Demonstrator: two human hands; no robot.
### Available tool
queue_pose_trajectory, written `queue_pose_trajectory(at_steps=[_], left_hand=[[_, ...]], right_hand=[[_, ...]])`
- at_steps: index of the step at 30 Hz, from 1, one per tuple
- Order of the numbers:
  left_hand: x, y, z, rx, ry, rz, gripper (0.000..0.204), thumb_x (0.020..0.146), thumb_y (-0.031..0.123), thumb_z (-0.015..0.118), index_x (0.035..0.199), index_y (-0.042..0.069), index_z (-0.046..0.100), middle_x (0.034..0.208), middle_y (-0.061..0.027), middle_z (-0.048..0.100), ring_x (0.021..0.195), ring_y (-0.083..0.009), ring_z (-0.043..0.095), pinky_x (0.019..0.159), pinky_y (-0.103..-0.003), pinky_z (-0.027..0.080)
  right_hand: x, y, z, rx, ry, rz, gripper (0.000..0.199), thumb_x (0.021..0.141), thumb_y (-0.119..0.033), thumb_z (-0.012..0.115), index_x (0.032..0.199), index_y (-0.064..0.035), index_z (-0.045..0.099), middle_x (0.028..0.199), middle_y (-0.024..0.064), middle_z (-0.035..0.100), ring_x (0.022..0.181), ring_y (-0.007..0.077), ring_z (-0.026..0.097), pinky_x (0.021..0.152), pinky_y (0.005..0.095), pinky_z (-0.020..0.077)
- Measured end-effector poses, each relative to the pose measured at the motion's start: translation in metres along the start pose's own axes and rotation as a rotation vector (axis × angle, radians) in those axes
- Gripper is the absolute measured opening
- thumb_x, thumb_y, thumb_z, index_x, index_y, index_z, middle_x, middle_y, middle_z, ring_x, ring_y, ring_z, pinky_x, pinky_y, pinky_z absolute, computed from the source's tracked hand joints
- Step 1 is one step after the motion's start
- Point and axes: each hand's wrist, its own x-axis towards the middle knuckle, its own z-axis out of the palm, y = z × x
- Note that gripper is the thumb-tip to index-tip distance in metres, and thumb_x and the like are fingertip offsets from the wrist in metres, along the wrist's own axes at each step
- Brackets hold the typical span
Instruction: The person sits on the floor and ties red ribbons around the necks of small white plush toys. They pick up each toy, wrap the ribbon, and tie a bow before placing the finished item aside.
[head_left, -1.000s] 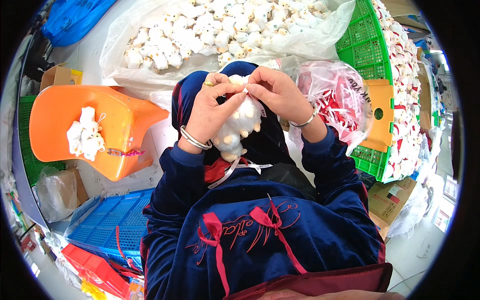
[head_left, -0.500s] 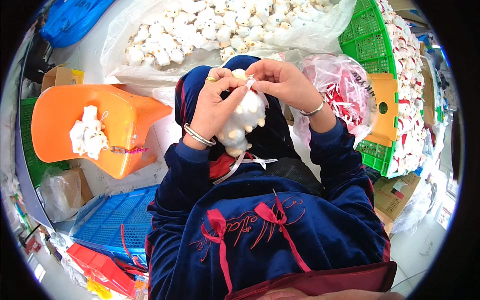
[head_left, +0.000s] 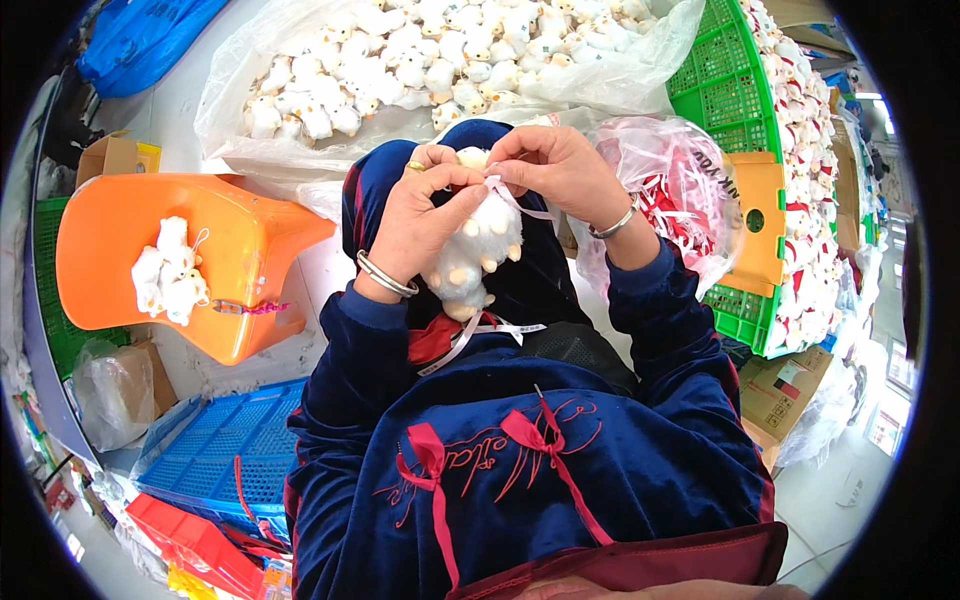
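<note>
Over my lap, a small white plush animal point(head_left: 490, 235) hangs between my hands, its pale stubby feet facing up. A narrow white ribbon point(head_left: 503, 193) lies at its neck. My left hand point(head_left: 425, 215) is closed, thumb and forefinger pinching at the ribbon beside the neck. The fingertips of my right hand point(head_left: 562, 178) are pressed together on the ribbon from the other side. Whether it is knotted is hidden by my fingers. On my lap below the toy rest loose white ribbons point(head_left: 458, 348) and a piece of red cloth point(head_left: 430, 340).
To the left, an orange stool point(head_left: 105, 235) carries several white plush toys point(head_left: 172, 275) and thread snips point(head_left: 230, 307). Ahead, a clear plastic sheet point(head_left: 225, 120) holds many plush toys point(head_left: 430, 65). A bag of red and white ribbons point(head_left: 685, 215) and a green crate point(head_left: 725, 85) stand right; a blue crate point(head_left: 235, 440) is lower left.
Both hands stay at the toy's neck. The right fingers have shifted slightly on the ribbon, and a ribbon end now stretches out to the right. The whole view has shifted a little.
</note>
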Motion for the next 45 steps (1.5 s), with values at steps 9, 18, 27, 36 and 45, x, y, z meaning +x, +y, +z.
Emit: queue_pose_trajectory(at_steps=[9,18,27,36,45], left_hand=[[0.006,0.007,-0.007,0.145,-0.092,0.035,0.014,0.082,0.016,0.079,0.095,0.010,0.077,0.103,-0.0033,0.060,0.106,-0.0207,0.053,0.097,-0.033,0.042],[0.011,0.010,0.000,0.176,-0.058,0.094,0.012,0.081,0.014,0.079,0.087,0.004,0.076,0.092,-0.0069,0.063,0.097,-0.0227,0.056,0.086,-0.034,0.047],[0.008,0.012,0.009,0.278,0.116,0.163,0.014,0.080,0.012,0.078,0.083,-0.001,0.074,0.085,-0.0112,0.061,0.086,-0.0241,0.058,0.075,-0.036,0.050],[0.006,0.009,0.001,0.159,-0.021,-0.020,0.021,0.092,0.020,0.071,0.101,0.001,0.074,0.103,-0.0062,0.056,0.103,-0.0178,0.052,0.090,-0.029,0.043],[0.008,0.010,-0.004,0.140,-0.115,-0.058,0.024,0.096,0.025,0.066,0.099,0.002,0.072,0.108,-0.0061,0.056,0.111,-0.0182,0.050,0.099,-0.030,0.040]], right_hand=[[0.008,-0.031,0.000,-0.548,-0.049,-0.100,0.013,0.094,-0.013,0.067,0.094,-0.0011,0.071,0.077,0.0014,0.066,0.067,0.0088,0.057,0.061,0.0269,0.0465],[0.005,-0.058,0.026,-1.158,0.025,-0.213,0.014,0.089,-0.020,0.062,0.085,-0.0078,0.068,0.078,0.0160,0.069,0.076,0.0368,0.069,0.066,0.0469,0.0540],[0.002,-0.035,0.040,-1.195,0.082,-0.312,0.009,0.093,-0.010,0.058,0.087,-0.0032,0.058,0.081,0.0204,0.067,0.080,0.0368,0.068,0.067,0.0423,0.0535],[-0.004,-0.002,0.006,-0.207,-0.068,-0.177,0.008,0.094,-0.007,0.068,0.102,-0.0030,0.069,0.086,0.0047,0.067,0.078,0.0119,0.058,0.075,0.0255,0.0490],[-0.006,-0.009,-0.007,-0.493,-0.189,-0.392,0.005,0.093,-0.002,0.069,0.097,-0.0019,0.068,0.090,0.0023,0.067,0.085,0.0091,0.060,0.075,0.0248,0.0485]])
